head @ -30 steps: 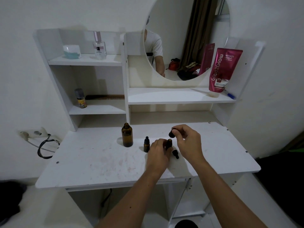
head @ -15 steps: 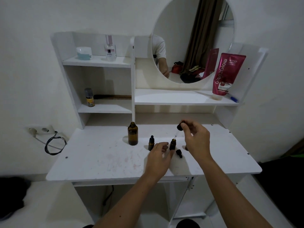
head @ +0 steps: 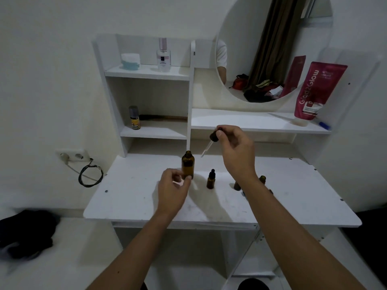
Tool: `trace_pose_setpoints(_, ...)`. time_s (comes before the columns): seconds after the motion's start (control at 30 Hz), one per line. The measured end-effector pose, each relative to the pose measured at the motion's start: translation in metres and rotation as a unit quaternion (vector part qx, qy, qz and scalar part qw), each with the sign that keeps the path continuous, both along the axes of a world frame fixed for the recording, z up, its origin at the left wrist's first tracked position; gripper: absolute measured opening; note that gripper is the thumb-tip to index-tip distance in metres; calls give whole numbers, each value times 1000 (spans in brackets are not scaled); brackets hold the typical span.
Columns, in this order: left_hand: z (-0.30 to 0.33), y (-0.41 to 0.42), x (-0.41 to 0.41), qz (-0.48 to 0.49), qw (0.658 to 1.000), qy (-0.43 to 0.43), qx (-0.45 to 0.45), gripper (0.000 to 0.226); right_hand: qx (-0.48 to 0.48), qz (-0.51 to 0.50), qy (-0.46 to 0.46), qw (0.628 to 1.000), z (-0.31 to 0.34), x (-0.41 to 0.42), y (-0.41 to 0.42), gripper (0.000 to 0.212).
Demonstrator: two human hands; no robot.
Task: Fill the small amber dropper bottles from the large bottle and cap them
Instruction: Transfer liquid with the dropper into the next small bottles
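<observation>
The large amber bottle [head: 187, 164] stands uncapped on the white desk [head: 136, 197]. My left hand [head: 173, 185] is at its base, fingertips touching the lower part of the bottle. My right hand [head: 232, 151] pinches a black dropper cap [head: 214, 136] by its bulb, its glass pipette pointing down-left, tip just right of the large bottle's neck. A small capped amber dropper bottle [head: 211, 180] stands to the right. Two more small amber bottles [head: 262, 179] show partly behind my right forearm.
White shelves rise behind the desk with a jar [head: 130, 61], a clear spray bottle [head: 163, 57], a small yellow-labelled bottle [head: 134, 118] and a red tube [head: 314, 91]. A round mirror [head: 261, 49] hangs above. A wall socket and cable [head: 90, 174] sit left.
My left hand moved left from the small bottles to the large bottle's base. My right hand lifted the dropper and carried it left toward the large bottle's neck. The view shifted left.
</observation>
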State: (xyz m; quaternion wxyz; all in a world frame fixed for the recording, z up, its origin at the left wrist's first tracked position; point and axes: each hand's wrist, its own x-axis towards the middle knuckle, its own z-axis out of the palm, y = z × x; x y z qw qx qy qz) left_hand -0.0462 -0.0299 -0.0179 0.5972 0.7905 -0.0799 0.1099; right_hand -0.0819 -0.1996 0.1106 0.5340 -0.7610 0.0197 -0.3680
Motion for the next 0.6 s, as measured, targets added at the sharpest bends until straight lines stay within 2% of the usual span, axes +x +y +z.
trace_pose_setpoints(0.17, -1, -1, 28, -30, 999, 37, 23, 66, 3, 16, -5, 1000, 2, 22, 15, 16)
trace_pose_setpoints(0.27, -3, -6, 39, -49, 996, 60, 33, 75, 2, 25, -8, 1000, 2, 34, 19, 16)
trace_pose_setpoints(0.6, -10, -8, 50, -63, 996, 57, 19, 49, -66, 43, 46, 996, -24, 61, 28, 17)
